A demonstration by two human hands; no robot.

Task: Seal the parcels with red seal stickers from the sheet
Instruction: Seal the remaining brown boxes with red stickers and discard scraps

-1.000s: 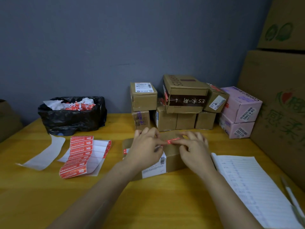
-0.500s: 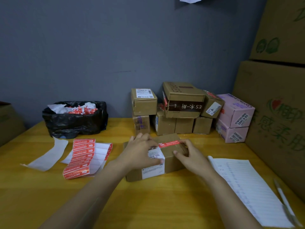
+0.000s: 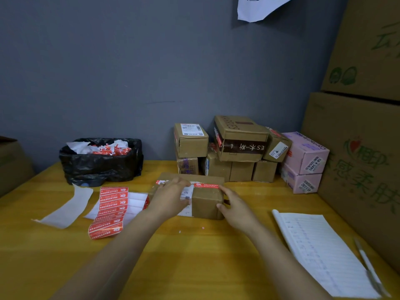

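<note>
A brown cardboard parcel lies on the yellow table in front of me. A red seal sticker runs along its top edge, and another red sticker shows at its left end. My left hand lies over the parcel's left half and white label, fingers curved onto the top. My right hand holds the parcel's right end, thumb on the front face. The sheet of red seal stickers lies to the left of the parcel.
A stack of brown and pink parcels stands against the grey wall behind. A black bin bag with sticker scraps sits at the back left. White backing strips lie at the left. A lined notebook and pen lie right, beside large cartons.
The red sticker, held between both hands above the parcel a second ago, now lies stuck along its top edge. My hands have moved down onto the parcel's ends. The camera has tilted up.
</note>
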